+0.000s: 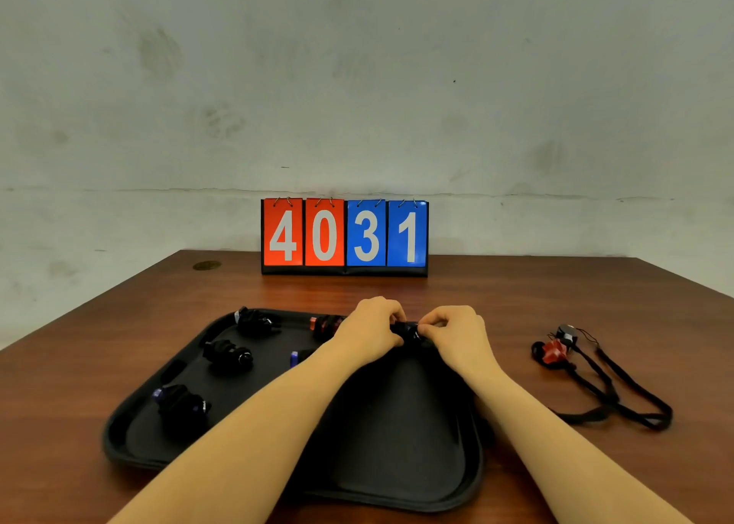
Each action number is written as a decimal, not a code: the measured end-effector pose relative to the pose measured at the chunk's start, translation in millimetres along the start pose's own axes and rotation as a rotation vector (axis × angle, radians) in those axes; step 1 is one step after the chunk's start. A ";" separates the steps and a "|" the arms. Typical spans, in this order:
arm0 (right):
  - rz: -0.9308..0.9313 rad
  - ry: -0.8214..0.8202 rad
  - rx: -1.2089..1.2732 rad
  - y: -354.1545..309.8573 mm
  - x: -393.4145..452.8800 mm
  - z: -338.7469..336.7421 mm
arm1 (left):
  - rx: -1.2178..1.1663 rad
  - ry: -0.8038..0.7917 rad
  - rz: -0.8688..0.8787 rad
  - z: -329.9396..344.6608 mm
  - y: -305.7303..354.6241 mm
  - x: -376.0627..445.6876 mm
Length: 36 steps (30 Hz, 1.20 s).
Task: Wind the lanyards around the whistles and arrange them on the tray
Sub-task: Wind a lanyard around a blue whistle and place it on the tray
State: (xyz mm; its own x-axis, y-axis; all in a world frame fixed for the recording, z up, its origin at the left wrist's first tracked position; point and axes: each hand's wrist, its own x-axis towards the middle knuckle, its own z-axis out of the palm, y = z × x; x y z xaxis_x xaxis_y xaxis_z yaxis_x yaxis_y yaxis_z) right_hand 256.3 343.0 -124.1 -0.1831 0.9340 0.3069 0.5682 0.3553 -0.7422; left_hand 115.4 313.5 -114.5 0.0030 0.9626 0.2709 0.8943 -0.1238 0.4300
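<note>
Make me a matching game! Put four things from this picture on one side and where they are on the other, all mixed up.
Things:
1. scoreboard
2. red whistle
3. blue-tipped whistle
4. black whistle

Places:
A. held between both hands
B. on the table, right of the tray
C. standing at the table's far edge
D. on the tray, near left part

Pairs: 1-C, 2-B, 3-D, 4-A

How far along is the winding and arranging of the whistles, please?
Done: five wound whistles lie on the black tray, among them the blue-ended one. In hand: left hand and right hand grip a dark whistle above the tray. Left: the whistles with loose lanyards on the table.
</note>
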 end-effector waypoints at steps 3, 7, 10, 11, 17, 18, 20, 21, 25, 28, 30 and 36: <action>-0.010 0.002 0.029 1.0 3.7 1.4 | -0.022 0.020 -0.015 1.4 -4.2 2.7; -0.019 -0.022 0.051 -0.9 11.1 4.5 | -0.031 0.039 -0.056 0.0 -9.0 5.6; -0.049 -0.058 0.032 -3.1 13.3 5.6 | -0.026 -0.002 -0.079 -3.2 -10.5 6.6; -0.060 -0.072 0.029 -3.7 13.1 5.3 | -0.025 -0.020 -0.085 -4.4 -11.0 6.7; -0.061 -0.063 0.028 -4.4 8.4 1.0 | -0.025 -0.070 -0.102 -9.1 -12.0 -0.4; -0.055 -0.071 0.017 -4.4 7.2 0.3 | -0.031 -0.067 -0.098 -9.7 -12.4 -2.3; -0.044 -0.123 -0.048 -3.8 4.8 0.5 | -0.032 -0.052 -0.097 -9.2 -13.0 -4.7; -0.041 -0.155 -0.095 -3.8 4.1 1.4 | -0.029 -0.037 -0.101 -9.3 -13.3 -5.2; -0.017 -0.176 -0.202 -4.5 4.2 3.6 | -0.038 0.022 -0.127 -9.1 -11.4 -3.7; -0.028 -0.149 -0.250 -4.1 7.5 6.1 | -0.076 0.049 -0.135 -9.6 -11.5 -1.4; -0.033 -0.119 -0.272 -3.4 9.4 8.0 | -0.070 0.053 -0.129 -8.0 -12.0 0.4; -0.077 -0.145 -0.349 -0.3 14.5 11.3 | -0.086 0.075 -0.156 -2.9 -13.6 3.2</action>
State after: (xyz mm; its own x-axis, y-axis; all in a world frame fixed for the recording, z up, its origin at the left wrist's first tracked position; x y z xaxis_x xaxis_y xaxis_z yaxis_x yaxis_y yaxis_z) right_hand 244.5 356.9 -126.1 -0.3335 0.9096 0.2476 0.7829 0.4136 -0.4648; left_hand 101.9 317.6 -117.0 -0.1694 0.9514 0.2572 0.8397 0.0027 0.5430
